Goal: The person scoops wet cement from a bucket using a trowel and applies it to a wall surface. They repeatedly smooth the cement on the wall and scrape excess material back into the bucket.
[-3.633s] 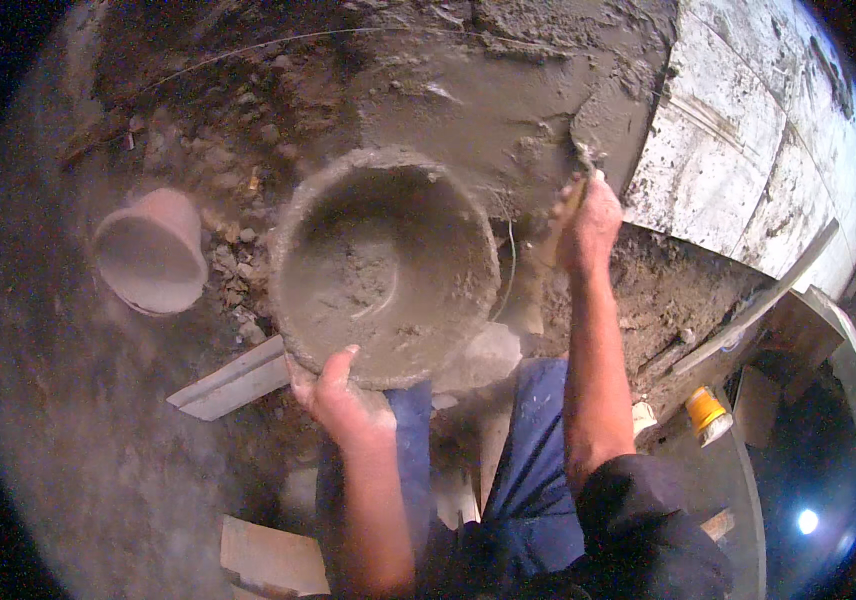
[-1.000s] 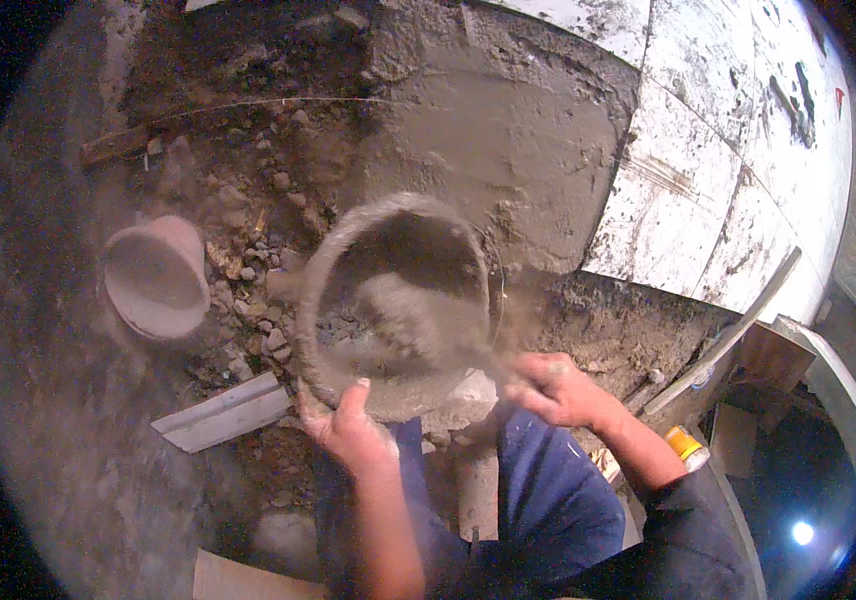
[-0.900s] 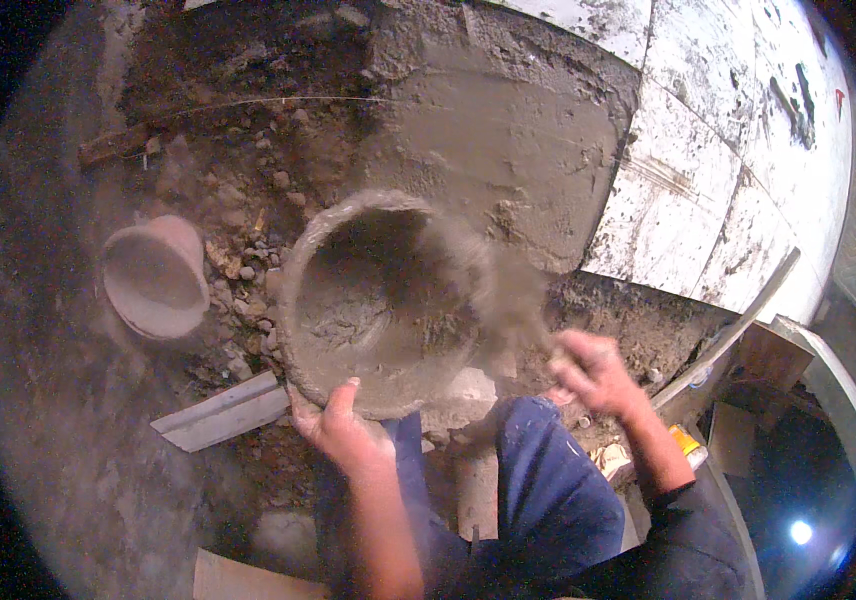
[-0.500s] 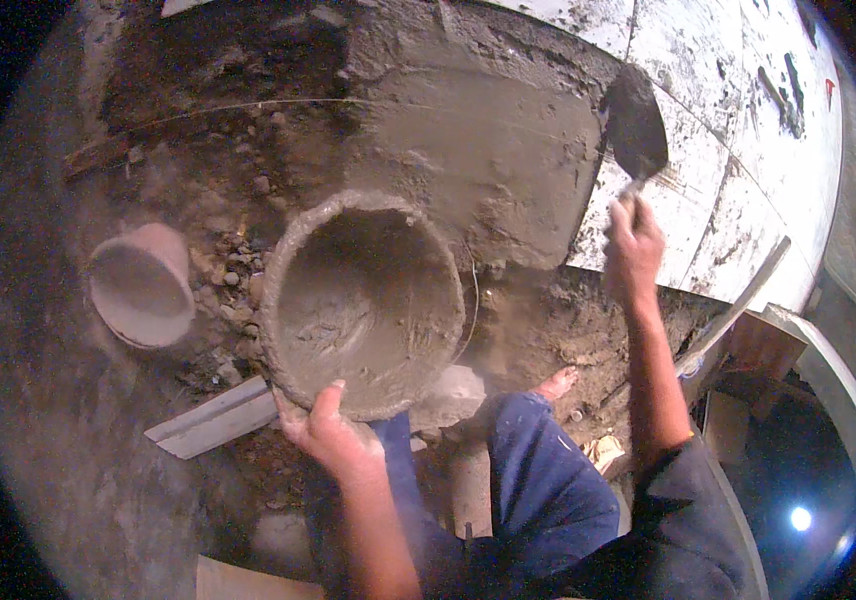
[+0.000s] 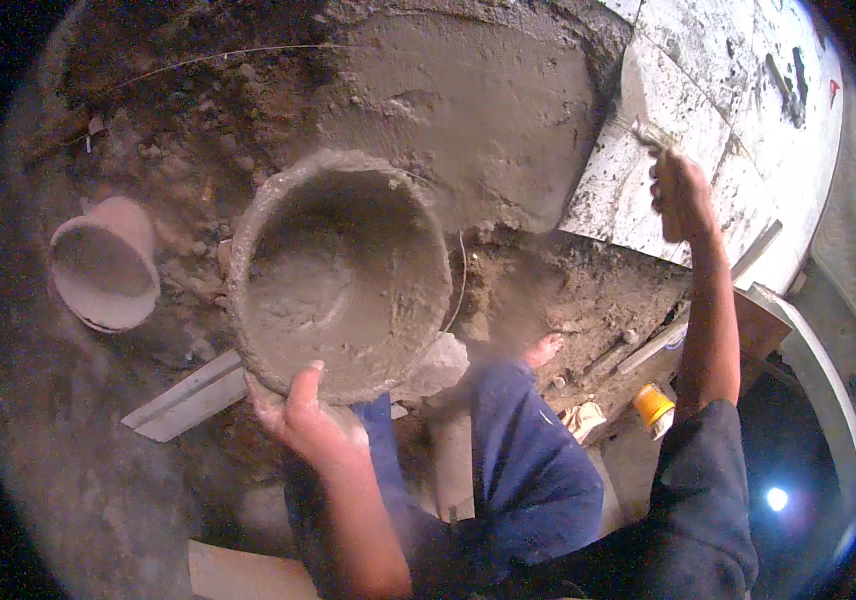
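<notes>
My left hand (image 5: 308, 410) grips the near rim of a grey, mortar-coated bowl (image 5: 348, 260), which is tilted toward me with a thin layer of wet mortar in its bottom. My right hand (image 5: 683, 195) is closed on the handle of a trowel (image 5: 656, 135), held at arm's length over the border between the wet mortar bed (image 5: 468, 130) and the dirt-smeared white tiles (image 5: 743, 175). The trowel's blade is blurred. Below the bowl are a pale stone (image 5: 433, 360) and my trousered legs, with a bare foot (image 5: 543, 350) showing.
A pinkish bucket (image 5: 103, 265) lies on the left amid rubble (image 5: 168, 160), near a grey plank (image 5: 178, 395). A thin line (image 5: 198, 60) crosses the rubble. At the right are a yellow container (image 5: 653, 405), boards (image 5: 808, 365) and a bright light (image 5: 776, 497).
The trowel came out of the bowl and swung up and right to the tile edge, where its blade has changed angle. The bowl sits slightly left and higher in view.
</notes>
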Available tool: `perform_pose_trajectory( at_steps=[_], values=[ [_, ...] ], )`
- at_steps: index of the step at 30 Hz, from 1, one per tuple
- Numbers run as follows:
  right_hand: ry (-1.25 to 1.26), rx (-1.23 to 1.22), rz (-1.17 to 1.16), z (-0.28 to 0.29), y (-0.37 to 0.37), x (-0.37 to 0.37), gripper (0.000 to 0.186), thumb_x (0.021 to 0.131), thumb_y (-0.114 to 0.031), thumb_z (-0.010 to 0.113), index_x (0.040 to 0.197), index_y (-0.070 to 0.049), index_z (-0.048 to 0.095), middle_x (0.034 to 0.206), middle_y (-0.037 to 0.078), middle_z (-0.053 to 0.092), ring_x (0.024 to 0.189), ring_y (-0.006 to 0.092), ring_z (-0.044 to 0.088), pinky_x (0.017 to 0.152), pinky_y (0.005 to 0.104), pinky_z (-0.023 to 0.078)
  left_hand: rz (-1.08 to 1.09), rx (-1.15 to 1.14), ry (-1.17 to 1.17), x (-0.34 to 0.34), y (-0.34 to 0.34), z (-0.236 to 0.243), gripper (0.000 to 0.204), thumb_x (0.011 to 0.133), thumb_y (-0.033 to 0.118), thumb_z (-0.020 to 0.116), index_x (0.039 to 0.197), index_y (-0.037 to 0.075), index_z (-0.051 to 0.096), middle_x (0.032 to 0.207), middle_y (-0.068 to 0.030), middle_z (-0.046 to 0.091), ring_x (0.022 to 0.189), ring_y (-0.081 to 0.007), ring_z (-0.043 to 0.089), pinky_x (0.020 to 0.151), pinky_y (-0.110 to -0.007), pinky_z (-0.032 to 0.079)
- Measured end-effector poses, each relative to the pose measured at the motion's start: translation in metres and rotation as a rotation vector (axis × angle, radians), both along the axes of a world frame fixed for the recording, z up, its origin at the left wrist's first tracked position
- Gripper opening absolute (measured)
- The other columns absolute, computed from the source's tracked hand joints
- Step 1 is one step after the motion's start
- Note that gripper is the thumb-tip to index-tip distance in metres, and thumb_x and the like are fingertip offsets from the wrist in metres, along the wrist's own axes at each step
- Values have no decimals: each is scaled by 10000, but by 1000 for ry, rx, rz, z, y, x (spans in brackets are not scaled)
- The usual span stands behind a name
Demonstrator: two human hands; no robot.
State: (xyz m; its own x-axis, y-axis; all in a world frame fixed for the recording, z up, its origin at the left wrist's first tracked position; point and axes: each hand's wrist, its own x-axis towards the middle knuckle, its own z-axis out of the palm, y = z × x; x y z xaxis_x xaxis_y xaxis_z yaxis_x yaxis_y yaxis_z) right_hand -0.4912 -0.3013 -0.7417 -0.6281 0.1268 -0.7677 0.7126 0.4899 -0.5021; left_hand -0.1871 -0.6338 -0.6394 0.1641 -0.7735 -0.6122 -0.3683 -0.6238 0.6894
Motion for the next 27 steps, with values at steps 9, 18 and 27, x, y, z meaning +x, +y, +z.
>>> perform_pose_trajectory(
  at_steps=[9,18,27],
  values=[
    [109,87,-18,15,-68,45,300,955,-318,526,979,-31,610,736,33,571,561,113,501,487,289,417,-52,4,54,8,-5,-4,721,665,-61,576,1373,12,458,1322,-133,532,1163,-293,534,1033,-410,414],
    [112,-355,-538,-37,-96,73,338,1014,-399,434,1107,-89,530,816,22,561,615,128,520,503,267,443,13,65,101,-5,-11,3,776,662,-92,546,1418,25,413,1339,-137,515,1186,-304,518,1036,-431,409],
    [133,-309,-285,-60,-168,51,347,983,-407,503,1015,-66,559,783,86,625,529,195,557,484,346,499,56,63,63,-12,-9,10,780,672,-100,586,1419,46,417,1340,-152,514,1183,-308,523,1044,-450,422]
  ],
)
